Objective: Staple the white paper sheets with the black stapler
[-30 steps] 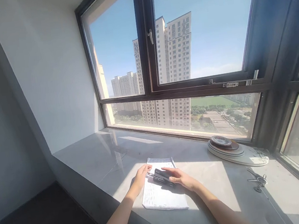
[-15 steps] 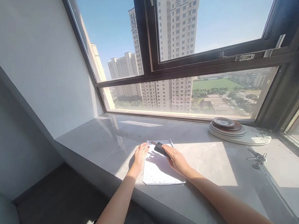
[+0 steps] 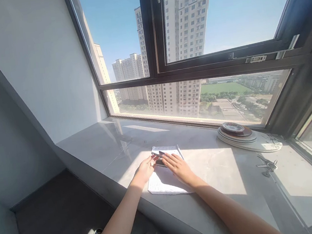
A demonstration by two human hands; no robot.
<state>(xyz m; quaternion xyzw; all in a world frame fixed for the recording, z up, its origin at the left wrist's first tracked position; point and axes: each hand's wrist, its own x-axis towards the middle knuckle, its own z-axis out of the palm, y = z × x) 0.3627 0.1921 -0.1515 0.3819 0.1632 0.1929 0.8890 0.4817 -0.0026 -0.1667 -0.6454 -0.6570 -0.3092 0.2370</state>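
A small black stapler-like tool (image 3: 160, 163) with a narrow metal part lies between my hands, mostly covered by my fingers. My left hand (image 3: 146, 171) is closed on its left end, thumb and fingertips at the metal part. From the right, my right hand (image 3: 177, 168) wraps over the tool's top, fingers close together. Beneath both hands are white paper sheets (image 3: 165, 185) with dark writing or print, lying on the grey sill. Too little of the tool shows to be sure of its exact kind.
Stacked plates (image 3: 235, 133) stand at the right beside the window. Nearer, a bunch of keys (image 3: 268, 165) lies on the stone sill (image 3: 216, 162). The sill's front edge drops to a dark floor (image 3: 51, 219) at the left. A dark window frame (image 3: 196, 74) rises behind.
My left hand has moved from the paper's left edge onto the tool's end. The right hand has brought the tool slightly left and turned it, with fingers now lying across it.
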